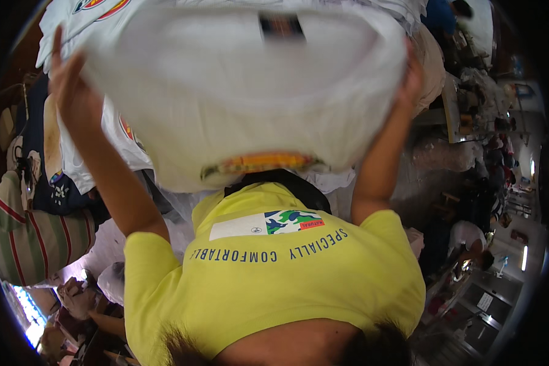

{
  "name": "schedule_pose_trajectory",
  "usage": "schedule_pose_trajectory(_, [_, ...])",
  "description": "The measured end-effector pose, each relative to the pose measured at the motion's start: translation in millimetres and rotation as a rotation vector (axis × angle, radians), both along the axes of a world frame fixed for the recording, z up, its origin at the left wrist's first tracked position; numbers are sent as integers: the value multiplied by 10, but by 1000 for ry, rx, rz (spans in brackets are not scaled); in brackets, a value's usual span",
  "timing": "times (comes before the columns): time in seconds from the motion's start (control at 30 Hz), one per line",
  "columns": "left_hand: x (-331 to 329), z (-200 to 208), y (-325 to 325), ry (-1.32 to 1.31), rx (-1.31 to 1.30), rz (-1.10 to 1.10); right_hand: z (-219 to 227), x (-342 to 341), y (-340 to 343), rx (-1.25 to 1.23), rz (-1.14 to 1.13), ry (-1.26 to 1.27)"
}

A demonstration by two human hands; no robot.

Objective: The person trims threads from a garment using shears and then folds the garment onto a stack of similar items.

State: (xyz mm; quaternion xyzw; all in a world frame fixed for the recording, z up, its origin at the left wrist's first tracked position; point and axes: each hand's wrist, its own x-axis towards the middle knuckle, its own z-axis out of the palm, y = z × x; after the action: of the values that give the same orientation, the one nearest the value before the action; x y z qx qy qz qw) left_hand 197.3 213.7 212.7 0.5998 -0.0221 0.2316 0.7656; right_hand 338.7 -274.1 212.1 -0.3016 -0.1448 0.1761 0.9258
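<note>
A white T-shirt (244,125) is raised in front of me, its wide neck opening toward the top and a dark label (282,27) inside the collar. A yellow and red print (268,162) shows low on its front, blurred by motion. At the shirt's left edge is my left hand (77,91), some fingers stretched upward while the others hold the cloth. My right hand (412,76) grips the opposite edge; its fingertips are partly hidden behind the fabric.
White shirts with printed emblems (100,9) lie piled beyond the raised one. A striped cloth bundle (36,238) and dark navy fabric (58,189) are at the left. Plastic-wrapped goods (445,152) stand at the right. Other people (470,244) are farther off.
</note>
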Motion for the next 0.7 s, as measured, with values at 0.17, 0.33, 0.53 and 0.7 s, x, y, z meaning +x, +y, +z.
schedule_pose_trajectory(0.17, [894,-864,-42,524,429,69,-1099,1128,421,-551,-18,159])
schedule_pose_trajectory(0.33, [-130,-1431,-103,461,868,264,-1256,362,-53,-1120,-47,-27])
schedule_pose_trajectory(0.53, [-1200,-1667,-430,511,764,179,-1497,-633,-674,-1510,27,-357])
schedule_pose_trajectory(0.7, [-1268,-1558,-595,666,812,80,-1593,-850,-663,-1496,-25,-343])
